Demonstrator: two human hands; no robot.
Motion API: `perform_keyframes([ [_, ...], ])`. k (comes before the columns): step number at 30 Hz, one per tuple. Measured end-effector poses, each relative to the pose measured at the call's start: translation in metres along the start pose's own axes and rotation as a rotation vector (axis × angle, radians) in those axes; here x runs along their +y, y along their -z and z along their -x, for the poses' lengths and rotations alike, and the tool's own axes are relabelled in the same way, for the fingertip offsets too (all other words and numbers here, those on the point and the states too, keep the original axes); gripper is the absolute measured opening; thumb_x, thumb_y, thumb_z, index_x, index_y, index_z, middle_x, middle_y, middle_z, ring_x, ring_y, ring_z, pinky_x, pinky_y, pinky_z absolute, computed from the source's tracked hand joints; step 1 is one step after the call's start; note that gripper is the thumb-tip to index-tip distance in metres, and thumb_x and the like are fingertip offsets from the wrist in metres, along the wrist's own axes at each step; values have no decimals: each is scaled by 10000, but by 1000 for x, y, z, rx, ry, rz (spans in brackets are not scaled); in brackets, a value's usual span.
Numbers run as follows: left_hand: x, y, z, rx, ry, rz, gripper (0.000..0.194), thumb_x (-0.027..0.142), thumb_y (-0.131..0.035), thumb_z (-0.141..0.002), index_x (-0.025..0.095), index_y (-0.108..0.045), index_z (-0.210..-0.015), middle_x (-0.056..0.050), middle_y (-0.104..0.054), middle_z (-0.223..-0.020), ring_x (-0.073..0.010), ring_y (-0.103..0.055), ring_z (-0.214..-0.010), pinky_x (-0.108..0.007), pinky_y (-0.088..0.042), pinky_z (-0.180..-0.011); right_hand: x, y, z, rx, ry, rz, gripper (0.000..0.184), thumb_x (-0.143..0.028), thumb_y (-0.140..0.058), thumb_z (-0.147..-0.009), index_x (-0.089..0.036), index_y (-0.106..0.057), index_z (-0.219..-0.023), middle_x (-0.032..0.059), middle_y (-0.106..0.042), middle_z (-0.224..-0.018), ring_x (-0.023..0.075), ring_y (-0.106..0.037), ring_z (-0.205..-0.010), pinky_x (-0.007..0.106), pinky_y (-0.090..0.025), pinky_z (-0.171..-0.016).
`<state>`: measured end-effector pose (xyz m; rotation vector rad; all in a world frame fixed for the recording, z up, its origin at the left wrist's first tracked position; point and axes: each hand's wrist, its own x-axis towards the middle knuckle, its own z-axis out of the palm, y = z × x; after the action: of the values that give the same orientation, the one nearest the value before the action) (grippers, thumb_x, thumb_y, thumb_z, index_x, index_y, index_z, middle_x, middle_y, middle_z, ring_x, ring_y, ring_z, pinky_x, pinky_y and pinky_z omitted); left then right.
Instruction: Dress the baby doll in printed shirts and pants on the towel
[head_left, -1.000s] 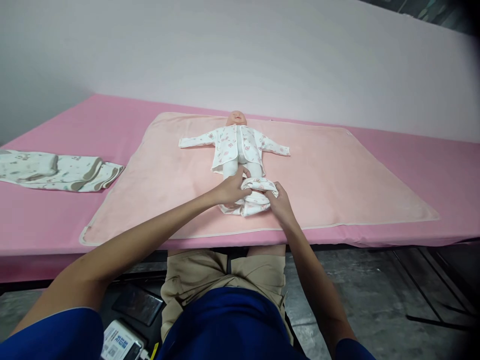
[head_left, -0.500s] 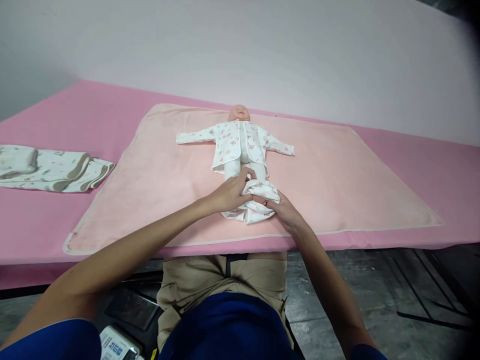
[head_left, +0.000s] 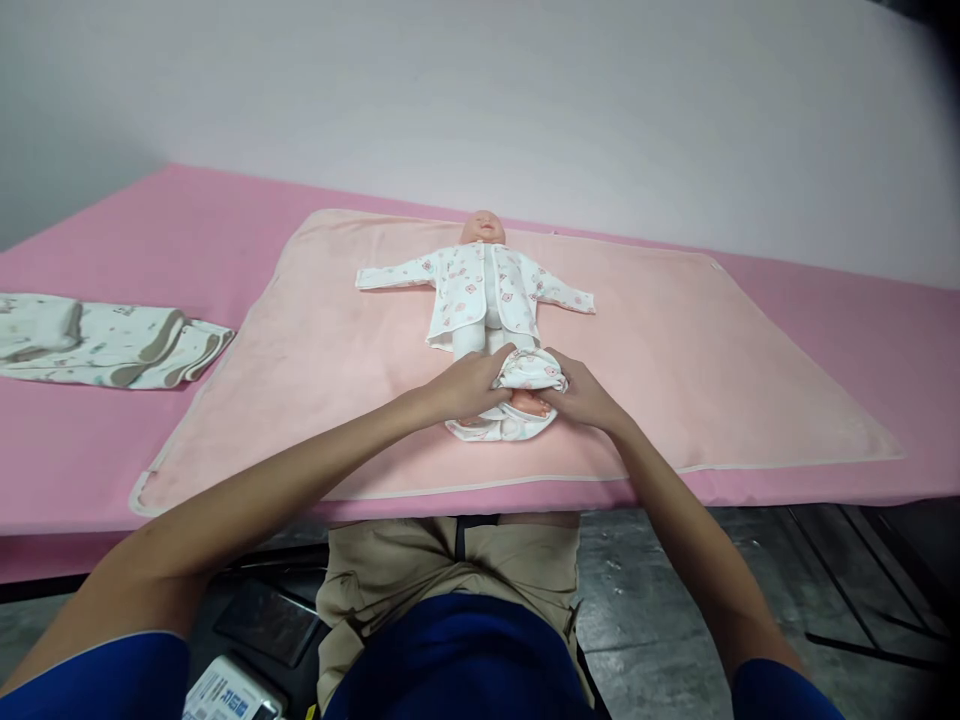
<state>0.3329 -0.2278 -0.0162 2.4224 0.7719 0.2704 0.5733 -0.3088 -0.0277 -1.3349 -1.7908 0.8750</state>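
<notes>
A baby doll (head_left: pixel 484 228) lies on its back on a peach blanket (head_left: pixel 360 340), head toward the wall. It wears an open white printed jacket (head_left: pixel 461 290) with the sleeves spread wide. Bunched around its lower legs are matching printed baby pants (head_left: pixel 531 370), and a bare doll foot (head_left: pixel 529 403) shows through the opening. My left hand (head_left: pixel 476 385) grips the left side of the bunched pants. On their right side, my right hand (head_left: pixel 585 392) pinches the fabric. Some of the fingertips are hidden by the cloth.
A folded white printed cloth with brown edging (head_left: pixel 127 340) lies at the left of the pink table (head_left: pixel 225 230). The table's front edge runs close to my waist. Below it at left are a dark flat device (head_left: pixel 268 622) and a white box (head_left: pixel 232 692).
My right hand has shifted up along the pants and now holds their upper right side. The pants' opening has spread, showing more of the doll's foot. The view has shifted slightly.
</notes>
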Motion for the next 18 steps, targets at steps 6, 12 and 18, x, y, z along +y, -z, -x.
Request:
perform_keyframes([
  [6, 4, -12, 2, 1, -19, -152, 406, 360, -598, -1010, 151, -554, -1355, -178, -724, -1142, -403, -664, -1147, -472, -512, -970, 15, 3, -5, -60, -46, 32, 298, -342, -678, -918, -205, -698, -1183, 77, -770, -1184, 293, -710, -1080, 405, -546, -948],
  [12, 3, -28, 14, 160, -30, -149, 368, 352, -637, -992, 161, -552, -1294, -191, -698, -1263, -394, -604, -1226, -525, -476, -1073, 32, 8, 9, -85, -182, 72, 508, -447, -812, -910, -249, -599, -1326, 61, -762, -1249, 285, -723, -1062, 373, -538, -863],
  [18, -9, -22, 10, 243, -87, 164, 334, 275, -627, -954, 202, -552, -1271, -122, -708, -1291, -307, -658, -1177, -448, -525, -1030, 46, 4, 1, 0, -65, -87, 635, -490, -929, -784, -264, -604, -1280, 44, -755, -1188, 275, -726, -1040, 367, -568, -861],
])
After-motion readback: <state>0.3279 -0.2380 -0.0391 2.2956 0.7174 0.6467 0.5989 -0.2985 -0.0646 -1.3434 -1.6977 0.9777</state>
